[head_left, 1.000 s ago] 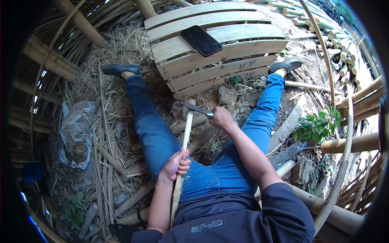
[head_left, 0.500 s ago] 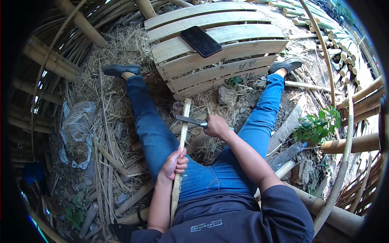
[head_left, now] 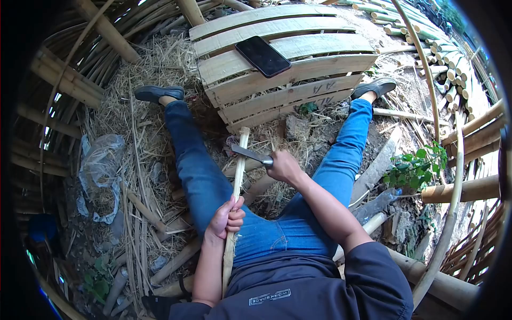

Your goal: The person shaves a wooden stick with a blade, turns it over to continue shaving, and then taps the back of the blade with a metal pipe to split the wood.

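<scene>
My left hand (head_left: 228,217) is closed round a pale split bamboo strip (head_left: 238,178), which runs from beside my waist up between my knees. Small frayed curls stand out along the strip's right edge. In my right hand (head_left: 284,166) is a knife (head_left: 253,155), its handle mostly hidden by the fingers. The broad metal blade points left and lies across the strip near its far end. My legs in blue jeans (head_left: 200,165) are spread on either side.
A wooden slatted crate (head_left: 277,24) stands ahead with a black phone (head_left: 263,56) on top. Straw and bamboo offcuts litter the ground. A clear plastic bag (head_left: 101,165) lies left, a leafy plant (head_left: 418,168) and plastic bottle (head_left: 378,205) right. Cut bamboo poles (head_left: 448,64) are stacked at far right.
The knife blade has tilted, its tip now slightly higher along the strip. More frayed curls show on the strip's right edge. My left hand keeps its grip in nearly the same place.
</scene>
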`<action>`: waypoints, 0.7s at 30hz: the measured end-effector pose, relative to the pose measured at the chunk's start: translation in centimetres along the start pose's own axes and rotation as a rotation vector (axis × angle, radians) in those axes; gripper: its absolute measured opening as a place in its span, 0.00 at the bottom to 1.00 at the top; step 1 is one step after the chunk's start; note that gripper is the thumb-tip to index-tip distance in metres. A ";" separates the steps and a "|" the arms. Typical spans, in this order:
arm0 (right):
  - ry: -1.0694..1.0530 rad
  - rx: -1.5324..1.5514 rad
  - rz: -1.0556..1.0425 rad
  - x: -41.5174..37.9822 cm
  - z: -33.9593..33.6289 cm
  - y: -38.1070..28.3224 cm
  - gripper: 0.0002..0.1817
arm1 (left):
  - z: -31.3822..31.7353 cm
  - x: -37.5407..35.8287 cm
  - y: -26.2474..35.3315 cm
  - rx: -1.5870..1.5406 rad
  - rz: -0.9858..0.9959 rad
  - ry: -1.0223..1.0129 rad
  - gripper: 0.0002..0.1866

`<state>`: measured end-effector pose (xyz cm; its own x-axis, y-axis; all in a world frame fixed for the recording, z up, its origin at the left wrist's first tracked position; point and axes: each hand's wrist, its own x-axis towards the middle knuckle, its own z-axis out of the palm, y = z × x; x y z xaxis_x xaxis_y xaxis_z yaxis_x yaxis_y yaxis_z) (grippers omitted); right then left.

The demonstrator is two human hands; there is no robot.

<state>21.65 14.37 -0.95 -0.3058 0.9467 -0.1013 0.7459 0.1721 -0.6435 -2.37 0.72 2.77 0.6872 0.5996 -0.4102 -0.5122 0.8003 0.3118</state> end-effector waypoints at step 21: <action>0.073 0.264 -0.120 0.2 0.2 1.8 0.21 | 0.2 1.0 0.6 0.167 0.166 0.309 0.12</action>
<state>22.85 14.77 -2.28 -0.3314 0.9428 0.0361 0.5242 0.2157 -0.8238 -1.84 1.83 2.73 0.4017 0.7142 -0.5732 -0.4952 0.6959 0.5201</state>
